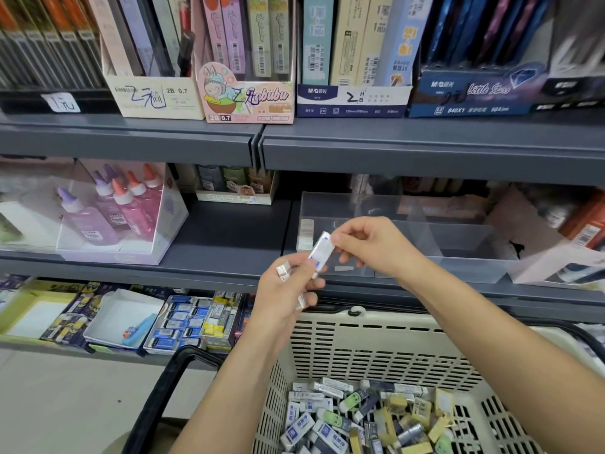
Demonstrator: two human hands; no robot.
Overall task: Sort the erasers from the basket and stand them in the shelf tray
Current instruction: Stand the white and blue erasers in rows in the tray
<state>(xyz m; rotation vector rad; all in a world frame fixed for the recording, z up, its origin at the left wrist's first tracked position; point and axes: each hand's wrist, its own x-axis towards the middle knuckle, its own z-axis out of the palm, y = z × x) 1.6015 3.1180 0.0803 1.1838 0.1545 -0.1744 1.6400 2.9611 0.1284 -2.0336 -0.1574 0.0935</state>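
Note:
My right hand pinches the top end of a white-and-blue wrapped eraser, held in front of the shelf. My left hand grips several more wrapped erasers, whose ends stick out between its fingers, and its thumb and fingers touch the lower end of the same eraser. Behind the hands sits the clear plastic shelf tray, with a few white erasers standing at its left end and one lying flat on its floor. Below, the beige slotted basket holds a heap of mixed erasers.
A box of glue bottles stands left on the same shelf. The lower shelf carries boxes of erasers. Pencil-lead boxes fill the upper shelf. The basket's black handle hangs at its left.

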